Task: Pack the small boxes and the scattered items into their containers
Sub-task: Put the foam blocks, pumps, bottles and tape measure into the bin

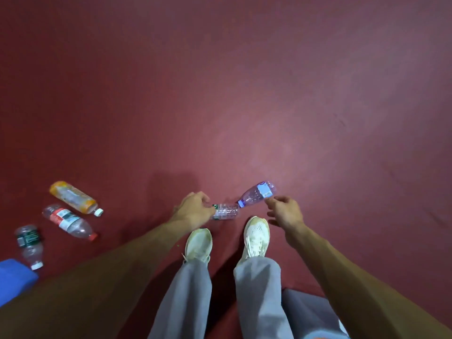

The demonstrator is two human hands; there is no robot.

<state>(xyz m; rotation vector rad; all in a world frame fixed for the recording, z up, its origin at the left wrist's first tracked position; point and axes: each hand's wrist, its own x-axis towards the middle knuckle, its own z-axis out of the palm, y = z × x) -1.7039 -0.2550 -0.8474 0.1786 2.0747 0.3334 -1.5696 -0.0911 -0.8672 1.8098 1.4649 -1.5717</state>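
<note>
Red floor [220, 94] is spreading beneath white sneakers [198, 243]; left hand [193, 211] is gripping the crumpled clear bottle [226, 211] by its cap end, right hand [285, 211] is hovering loosely spread, holding nothing, beside the purple-tinted bottle [256, 194].

A dark red, smooth floor [220, 81] fills the whole view. 1 pale sheen of light [305, 133] runs across it toward the upper right; the left side lies darker.

Red floor [220, 94] ahead of both hands and right of right hand [285, 212]: open. Between hands: small clear bottle [226, 211] and purple bottle [256, 193], lying end to end. Just behind: left shoe [198, 242], right shoe [255, 237]. Well left of left hand [193, 211]: orange bottle [73, 196], red-label bottle [68, 222], green-label bottle [29, 242], blue object [14, 277].
</note>
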